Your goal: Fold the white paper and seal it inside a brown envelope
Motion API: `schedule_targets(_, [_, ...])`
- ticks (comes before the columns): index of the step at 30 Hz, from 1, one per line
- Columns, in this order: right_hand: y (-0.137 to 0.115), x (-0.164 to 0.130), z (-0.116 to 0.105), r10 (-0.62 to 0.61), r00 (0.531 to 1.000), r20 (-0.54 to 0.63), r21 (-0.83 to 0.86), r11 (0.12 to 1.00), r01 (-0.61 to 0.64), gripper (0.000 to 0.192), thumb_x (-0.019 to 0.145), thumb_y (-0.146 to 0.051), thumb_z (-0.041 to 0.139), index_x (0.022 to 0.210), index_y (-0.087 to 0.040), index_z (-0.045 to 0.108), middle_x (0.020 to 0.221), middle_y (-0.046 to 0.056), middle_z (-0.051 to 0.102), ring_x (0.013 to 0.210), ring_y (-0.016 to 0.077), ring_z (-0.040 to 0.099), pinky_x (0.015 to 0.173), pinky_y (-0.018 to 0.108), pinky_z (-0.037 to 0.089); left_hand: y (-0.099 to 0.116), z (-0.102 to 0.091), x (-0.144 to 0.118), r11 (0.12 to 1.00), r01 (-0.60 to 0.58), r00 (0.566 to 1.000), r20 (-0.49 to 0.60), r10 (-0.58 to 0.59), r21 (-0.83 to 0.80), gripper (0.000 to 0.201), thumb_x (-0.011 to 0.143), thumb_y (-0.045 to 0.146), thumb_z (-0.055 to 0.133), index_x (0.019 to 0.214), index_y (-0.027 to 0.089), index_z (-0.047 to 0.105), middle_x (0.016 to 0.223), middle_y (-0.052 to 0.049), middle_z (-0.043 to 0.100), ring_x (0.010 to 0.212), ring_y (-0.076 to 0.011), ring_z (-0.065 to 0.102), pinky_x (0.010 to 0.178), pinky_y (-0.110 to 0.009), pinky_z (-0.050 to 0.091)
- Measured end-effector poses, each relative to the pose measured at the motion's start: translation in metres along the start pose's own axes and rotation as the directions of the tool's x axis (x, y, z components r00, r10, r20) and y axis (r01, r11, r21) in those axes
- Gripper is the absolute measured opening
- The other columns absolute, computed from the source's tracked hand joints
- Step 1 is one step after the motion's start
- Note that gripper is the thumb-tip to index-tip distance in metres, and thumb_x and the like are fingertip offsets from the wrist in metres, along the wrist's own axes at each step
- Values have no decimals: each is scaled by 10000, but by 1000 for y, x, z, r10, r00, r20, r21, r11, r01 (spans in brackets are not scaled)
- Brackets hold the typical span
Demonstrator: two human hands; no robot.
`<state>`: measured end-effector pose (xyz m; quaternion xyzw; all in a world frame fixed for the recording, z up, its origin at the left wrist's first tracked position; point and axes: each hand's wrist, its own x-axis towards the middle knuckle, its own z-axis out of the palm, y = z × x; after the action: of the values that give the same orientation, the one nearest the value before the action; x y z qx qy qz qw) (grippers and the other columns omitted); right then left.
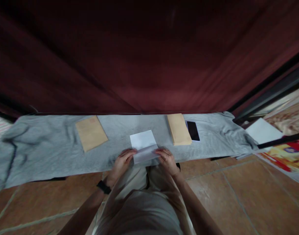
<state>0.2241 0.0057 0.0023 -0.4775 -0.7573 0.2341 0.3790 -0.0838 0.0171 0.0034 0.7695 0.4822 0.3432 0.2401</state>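
Observation:
A white sheet of paper (pixel 143 140) lies on the grey cloth (pixel 53 153) in front of me, its near part folded up and over. My left hand (pixel 122 162) grips the folded flap at its left edge. My right hand (pixel 167 159) pinches the flap's right edge. A single brown envelope (pixel 91 133) lies to the left of the paper. A stack of brown envelopes (pixel 179 129) lies to the right of it.
A black phone (pixel 192 130) lies beside the envelope stack. A dark red curtain (pixel 149 58) hangs right behind the cloth-covered surface. At the right are a white sheet (pixel 263 131), a black bar (pixel 281 139) and colourful printed material (pixel 290 156). Brown floor tiles (pixel 237 202) are below.

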Motion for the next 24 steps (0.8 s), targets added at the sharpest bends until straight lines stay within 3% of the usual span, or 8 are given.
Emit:
schedule_targets(3, [4, 8, 0, -5, 1000, -3, 14, 1000, 5, 426, 894, -103, 604, 1275, -267, 703, 1293, 66, 717, 1231, 245, 643, 1077, 457, 519, -1, 1, -2, 1000, 25, 1000, -2, -25, -15, 277, 1014, 294, 462, 1086, 247, 726, 1117, -62, 772, 1056, -216, 715, 962, -394, 584])
schedule_targets(8, [7, 14, -4, -85, 990, 114, -38, 995, 90, 437, 865, -43, 569, 1187, -270, 758, 1296, 49, 721, 1287, 242, 611, 1147, 497, 466, 11, 1, -8, 978, -126, 987, 117, 107, 169, 423, 969, 173, 507, 1369, 263, 612, 1378, -54, 675, 1295, -222, 601, 1138, -467, 470])
schedule_targets(13, [0, 5, -11, -135, 967, 218, -54, 987, 150, 545, 835, -35, 561, 1314, -256, 699, 1350, 59, 690, 1298, 233, 603, 1153, 463, 480, 29, 5, -17, 937, -242, 951, 255, 177, 250, 552, 944, 135, 541, 1478, 278, 529, 1492, -45, 594, 1395, -208, 521, 1247, -487, 316])
schedule_targets(17, [-6, -2, -10, -117, 982, 150, -26, 992, 122, 590, 855, -37, 499, 1384, -253, 648, 1354, 67, 684, 1292, 228, 612, 1125, 452, 518, 28, 8, -14, 945, -210, 959, 241, 149, 251, 514, 964, 143, 532, 1451, 304, 568, 1490, -48, 597, 1387, -228, 530, 1205, -491, 371])
schedule_targets(21, [-14, 3, -7, -83, 995, 46, -15, 996, 84, 539, 917, -70, 470, 1385, -270, 648, 1356, 65, 680, 1323, 244, 592, 1140, 476, 506, 25, 2, 10, 970, -175, 976, 161, 148, 166, 507, 973, 75, 435, 1399, 283, 616, 1463, -47, 619, 1365, -212, 547, 1163, -465, 443])
schedule_targets(24, [-17, 10, -7, -73, 997, -22, -30, 997, 72, 494, 961, -99, 456, 1383, -271, 648, 1387, 60, 659, 1375, 242, 547, 1187, 473, 458, 22, -4, 30, 976, -198, 969, 166, 180, 96, 513, 984, 81, 407, 1419, 275, 599, 1502, -46, 581, 1413, -195, 501, 1197, -454, 422])
